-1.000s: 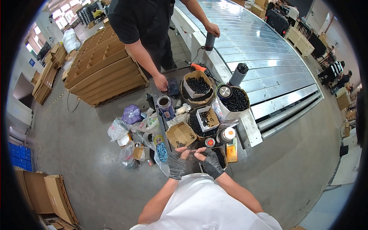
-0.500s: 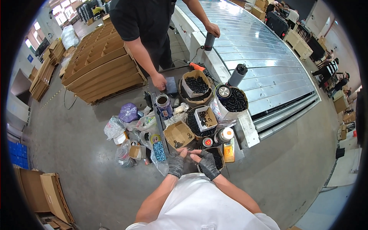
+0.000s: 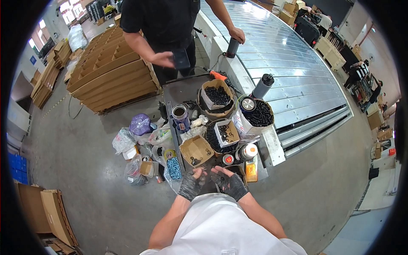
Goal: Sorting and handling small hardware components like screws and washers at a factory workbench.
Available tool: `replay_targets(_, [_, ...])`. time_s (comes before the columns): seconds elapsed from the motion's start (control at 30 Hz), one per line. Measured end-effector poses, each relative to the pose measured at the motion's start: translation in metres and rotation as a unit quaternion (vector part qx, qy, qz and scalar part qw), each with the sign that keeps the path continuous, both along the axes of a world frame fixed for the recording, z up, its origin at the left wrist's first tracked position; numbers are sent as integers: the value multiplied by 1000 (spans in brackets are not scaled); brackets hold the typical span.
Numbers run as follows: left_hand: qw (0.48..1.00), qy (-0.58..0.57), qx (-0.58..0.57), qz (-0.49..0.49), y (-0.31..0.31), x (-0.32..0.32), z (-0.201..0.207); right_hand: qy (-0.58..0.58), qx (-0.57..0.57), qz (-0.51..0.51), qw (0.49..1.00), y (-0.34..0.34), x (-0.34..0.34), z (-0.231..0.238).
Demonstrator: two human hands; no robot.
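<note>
My left hand (image 3: 192,183) and my right hand (image 3: 230,183), both in dark grey fingerless gloves, are held a little apart just in front of me, palms turned up. Their fingers are stretched out and parted. Whether tiny pieces lie on the dark palms is too small to tell. Right ahead of the left hand stands an open cardboard box (image 3: 196,149) with a few small black parts in it. By the right hand are a small can with a red lid (image 3: 228,159) and a box of black pieces (image 3: 239,171), partly covered by that hand.
Bags of black screws (image 3: 260,114), a white carton of rings (image 3: 227,132), an open can (image 3: 180,117) and blue screws (image 3: 174,168) crowd the bench. Across it a co-worker (image 3: 163,29) holds a dark flat object (image 3: 181,58) and a grey cylinder (image 3: 232,47) beside the slatted metal conveyor (image 3: 276,55).
My hands have parted from a fingertip-to-fingertip pose and turned palms up. The co-worker's hand has lifted the dark flat object off the bench.
</note>
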State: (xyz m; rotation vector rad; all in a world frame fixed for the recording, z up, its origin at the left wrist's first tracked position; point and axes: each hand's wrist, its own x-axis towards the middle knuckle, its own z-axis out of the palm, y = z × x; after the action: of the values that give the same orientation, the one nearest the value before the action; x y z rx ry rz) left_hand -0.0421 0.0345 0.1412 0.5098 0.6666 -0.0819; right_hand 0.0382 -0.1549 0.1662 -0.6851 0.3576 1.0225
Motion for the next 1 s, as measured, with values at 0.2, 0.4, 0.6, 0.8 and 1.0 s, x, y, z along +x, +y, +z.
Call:
replay_targets(0.2, [999,-15,37,-30,6,-7,13,-14,36,6,999,0,-4,21])
replay_targets(0.4, [991,-23,108,-69,0,-10,21,-79,45,13,996,-2,-4,11])
replay_targets(0.6, [989,-30,121,-78,-2,-8,21,-121,40,5,992,-5,-6,4])
replay_targets(0.8, [987,-34,139,-77,-4,-9,20,-128,8,-3,992,-8,-8,-6])
replay_targets(1.0, [986,-35,142,-82,-6,-11,18,-164,-5,6,986,-4,-7,5])
